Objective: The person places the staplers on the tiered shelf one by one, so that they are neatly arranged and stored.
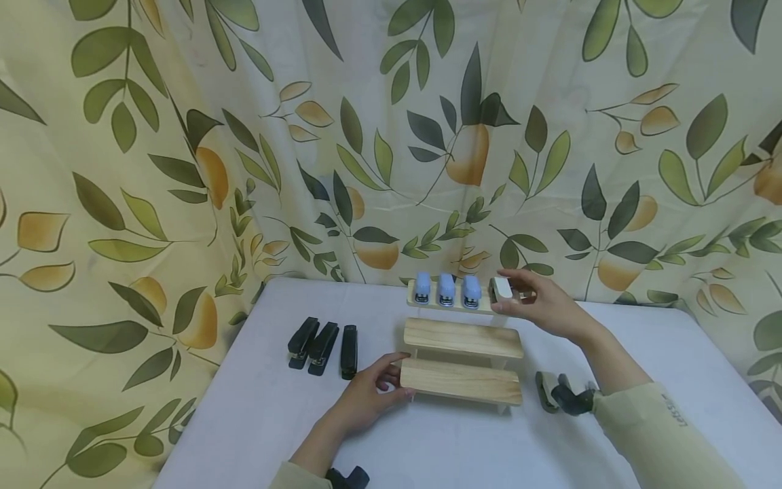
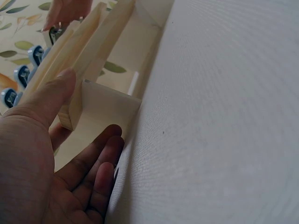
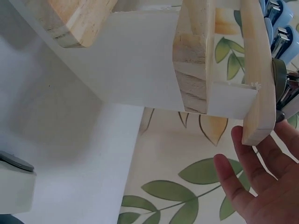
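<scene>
A three-tier stand has pale wooden boards on white supports. My left hand [image 1: 374,394] grips the left end of its lowest board [image 1: 461,382], thumb on top and a finger underneath in the left wrist view. At the back, my right hand [image 1: 552,307] pinches a small white-and-dark stapler [image 1: 502,288] at the right end of the top board [image 1: 403,293]. Three light-blue mini staplers [image 1: 447,289] stand in a row on that board, left of the held one. In the right wrist view, its dark base [image 3: 279,79] sits at the board's surface.
Three black staplers [image 1: 322,346] lie on the white-covered table [image 1: 244,421] left of the stand. Beside the right sleeve is another pale-and-dark stapler [image 1: 546,392], partly hidden by the wrist camera. A leaf-patterned curtain [image 1: 366,136] hangs behind the table.
</scene>
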Motion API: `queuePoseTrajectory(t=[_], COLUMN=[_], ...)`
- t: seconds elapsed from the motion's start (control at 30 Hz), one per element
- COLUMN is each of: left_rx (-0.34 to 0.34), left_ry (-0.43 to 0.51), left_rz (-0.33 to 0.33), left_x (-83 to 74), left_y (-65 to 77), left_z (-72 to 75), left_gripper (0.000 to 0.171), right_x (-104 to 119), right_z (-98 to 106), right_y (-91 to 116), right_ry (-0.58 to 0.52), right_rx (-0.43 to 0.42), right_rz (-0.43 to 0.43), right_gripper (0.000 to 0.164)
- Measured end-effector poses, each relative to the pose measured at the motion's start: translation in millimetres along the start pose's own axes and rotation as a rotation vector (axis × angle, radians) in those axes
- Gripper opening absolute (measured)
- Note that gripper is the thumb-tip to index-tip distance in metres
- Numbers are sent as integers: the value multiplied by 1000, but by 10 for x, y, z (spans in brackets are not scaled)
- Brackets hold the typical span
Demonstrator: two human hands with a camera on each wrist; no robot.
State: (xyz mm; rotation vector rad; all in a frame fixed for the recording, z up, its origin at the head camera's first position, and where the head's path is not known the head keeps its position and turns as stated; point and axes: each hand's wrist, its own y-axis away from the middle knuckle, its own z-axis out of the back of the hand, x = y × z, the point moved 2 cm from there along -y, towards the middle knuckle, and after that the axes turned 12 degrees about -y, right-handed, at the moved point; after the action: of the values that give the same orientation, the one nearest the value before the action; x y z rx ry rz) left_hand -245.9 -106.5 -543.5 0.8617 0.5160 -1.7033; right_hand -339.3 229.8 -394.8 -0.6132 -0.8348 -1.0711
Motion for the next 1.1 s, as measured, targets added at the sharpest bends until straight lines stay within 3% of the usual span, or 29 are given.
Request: queuePoseTrajectory(t=[0.57, 1.1], left_rx=[1, 0], left_ry=[3, -4], left_rz=[-12, -17], left_x=[-16, -1], left_y=[10, 3], left_z=[14, 9], left_gripper=[62, 62], right_x=[-122, -300], right_z=[40, 108], right_y=[114, 330], right_ry=[2, 59], right_rx=[-23, -20], right_rz=[-39, -50], right_gripper=[89, 84])
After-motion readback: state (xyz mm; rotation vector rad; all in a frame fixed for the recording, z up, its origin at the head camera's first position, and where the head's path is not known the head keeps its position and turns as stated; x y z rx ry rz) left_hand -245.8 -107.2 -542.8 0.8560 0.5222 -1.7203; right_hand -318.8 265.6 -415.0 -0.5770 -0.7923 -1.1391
